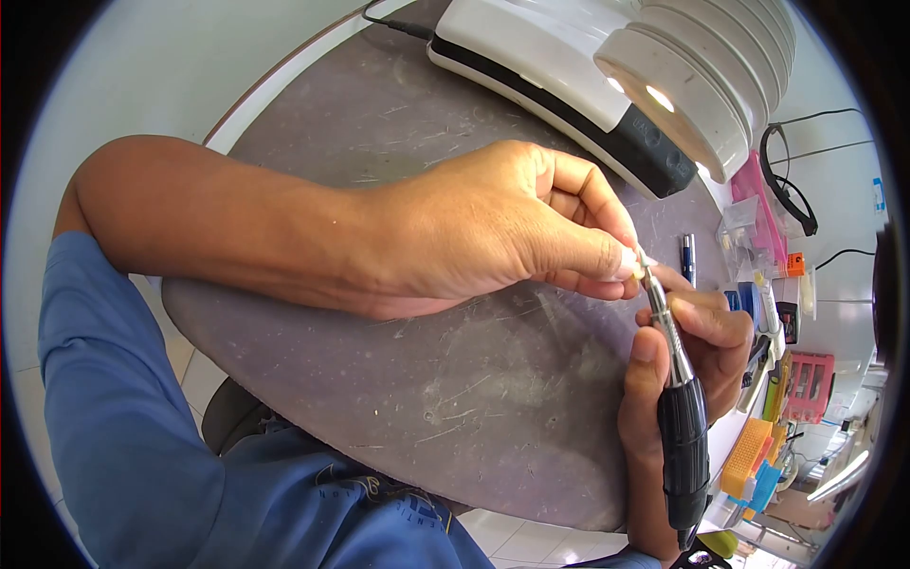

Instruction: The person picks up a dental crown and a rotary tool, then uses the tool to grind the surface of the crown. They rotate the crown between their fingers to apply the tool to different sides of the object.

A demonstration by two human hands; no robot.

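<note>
My left hand point(531, 223) reaches in from the left over the grey tabletop point(379, 398), thumb and fingers pinched around a small pale, tooth-like piece point(638, 272), mostly hidden by the fingertips. My right hand point(706, 346) grips a rotary handpiece point(684, 436) like a pen. Its body is black at the rear and silver toward the front. The narrow tip points up and left, right at the pale piece. Both hands come close together near the right side of the tabletop, fingertips almost meeting.
A white device with a black control panel point(654, 152) stands at the far edge, beside a lit white ribbed lamp head point(682, 104). A dark blue pen-like item point(688, 260) lies beyond my hands. On the right are black-framed glasses point(806, 218), a pink rack point(809, 387) and an orange block point(746, 457).
</note>
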